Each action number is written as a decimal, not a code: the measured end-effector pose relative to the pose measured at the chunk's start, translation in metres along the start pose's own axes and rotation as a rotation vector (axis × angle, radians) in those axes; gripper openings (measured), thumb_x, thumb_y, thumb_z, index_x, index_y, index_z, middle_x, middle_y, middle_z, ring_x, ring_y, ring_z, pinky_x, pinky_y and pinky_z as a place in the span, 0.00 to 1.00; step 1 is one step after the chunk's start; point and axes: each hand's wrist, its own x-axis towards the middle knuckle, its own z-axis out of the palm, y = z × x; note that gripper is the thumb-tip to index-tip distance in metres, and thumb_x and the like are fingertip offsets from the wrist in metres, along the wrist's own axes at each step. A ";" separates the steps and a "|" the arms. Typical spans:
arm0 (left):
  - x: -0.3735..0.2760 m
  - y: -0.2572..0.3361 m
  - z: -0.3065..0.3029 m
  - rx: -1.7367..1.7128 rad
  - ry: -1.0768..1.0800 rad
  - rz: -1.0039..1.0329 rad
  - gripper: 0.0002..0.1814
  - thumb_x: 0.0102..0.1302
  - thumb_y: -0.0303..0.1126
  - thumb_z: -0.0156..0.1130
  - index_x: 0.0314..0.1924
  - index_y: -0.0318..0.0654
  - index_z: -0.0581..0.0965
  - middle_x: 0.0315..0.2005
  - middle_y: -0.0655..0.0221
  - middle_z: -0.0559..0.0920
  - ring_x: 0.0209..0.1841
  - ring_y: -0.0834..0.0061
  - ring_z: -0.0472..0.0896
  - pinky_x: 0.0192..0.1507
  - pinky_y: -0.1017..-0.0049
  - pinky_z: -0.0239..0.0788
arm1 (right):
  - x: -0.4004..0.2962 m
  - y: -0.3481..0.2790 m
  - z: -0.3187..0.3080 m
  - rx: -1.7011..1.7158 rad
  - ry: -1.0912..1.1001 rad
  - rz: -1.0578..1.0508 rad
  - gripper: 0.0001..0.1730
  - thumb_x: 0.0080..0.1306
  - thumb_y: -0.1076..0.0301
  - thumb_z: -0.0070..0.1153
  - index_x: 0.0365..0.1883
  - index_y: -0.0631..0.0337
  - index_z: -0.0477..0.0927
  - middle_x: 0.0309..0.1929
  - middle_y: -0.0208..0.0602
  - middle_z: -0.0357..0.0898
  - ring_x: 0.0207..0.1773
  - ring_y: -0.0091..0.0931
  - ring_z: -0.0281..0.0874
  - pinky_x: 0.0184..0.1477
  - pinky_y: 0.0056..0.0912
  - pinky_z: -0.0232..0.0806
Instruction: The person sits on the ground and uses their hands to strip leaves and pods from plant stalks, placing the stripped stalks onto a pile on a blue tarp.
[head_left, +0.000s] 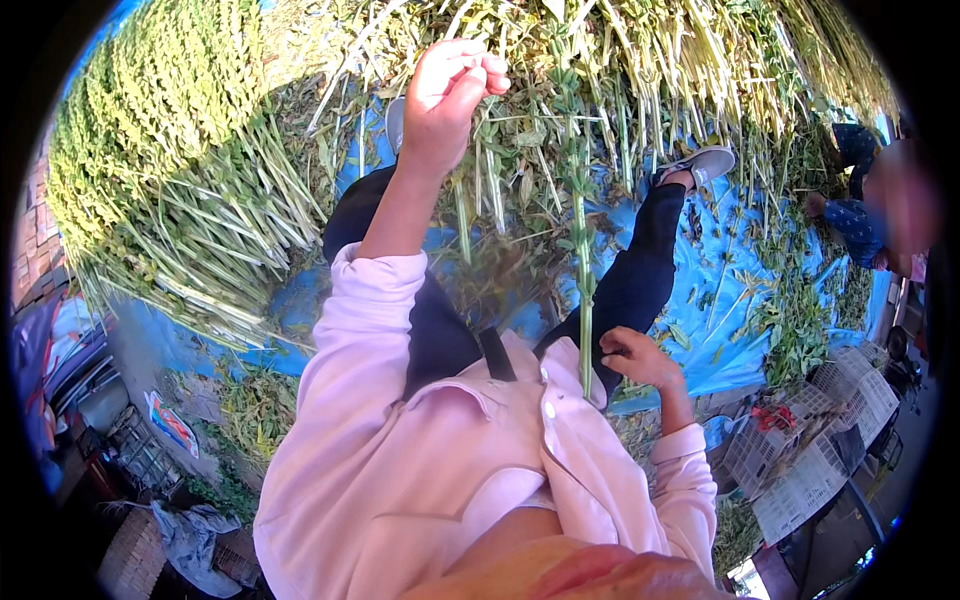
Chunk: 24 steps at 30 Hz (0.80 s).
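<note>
My left hand (454, 90) is stretched forward over the plants, its fingers curled in and the thumb against them. Nothing shows in its grasp. A single long green sesame-like stalk (581, 247) with leaves and pods along it stands in front of my shirt, its cut lower end near the shirt front. My right hand (641, 358) is close to the right of that stalk, fingers bent; whether they touch it is unclear. Between my legs lies a litter of leaves and cut stems (517, 172) on a blue plastic sheet (697, 300).
A large pile of cut stalks (202, 165) lies at left, and another row of stalks (675, 52) stretches across the far side. A person (862, 217) in dark blue is at the right. Upturned plastic crates (817, 450) stand at lower right; a grey cloth (195, 540) lies at lower left.
</note>
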 end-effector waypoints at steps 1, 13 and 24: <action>0.000 0.002 -0.001 0.007 0.011 0.001 0.10 0.53 0.20 0.43 0.38 0.31 0.63 0.28 0.64 0.71 0.28 0.78 0.71 0.33 0.79 0.64 | 0.026 -0.009 -0.019 0.069 0.174 -0.064 0.12 0.47 0.73 0.49 0.31 0.67 0.67 0.26 0.36 0.66 0.33 0.24 0.66 0.34 0.23 0.61; 0.002 0.009 -0.005 -0.035 -0.033 0.031 0.12 0.53 0.20 0.42 0.40 0.29 0.61 0.30 0.59 0.70 0.30 0.72 0.70 0.35 0.71 0.64 | 0.260 -0.040 -0.075 -0.030 0.753 -0.048 0.31 0.41 0.61 0.55 0.42 0.68 0.63 0.36 0.44 0.68 0.37 0.30 0.66 0.40 0.27 0.58; 0.009 0.011 0.002 -0.035 0.024 0.067 0.10 0.53 0.19 0.41 0.38 0.29 0.62 0.28 0.59 0.70 0.28 0.73 0.70 0.33 0.74 0.64 | 0.155 -0.141 -0.083 1.062 0.330 -0.598 0.27 0.41 0.80 0.45 0.44 0.63 0.59 0.38 0.45 0.66 0.27 0.30 0.68 0.29 0.29 0.65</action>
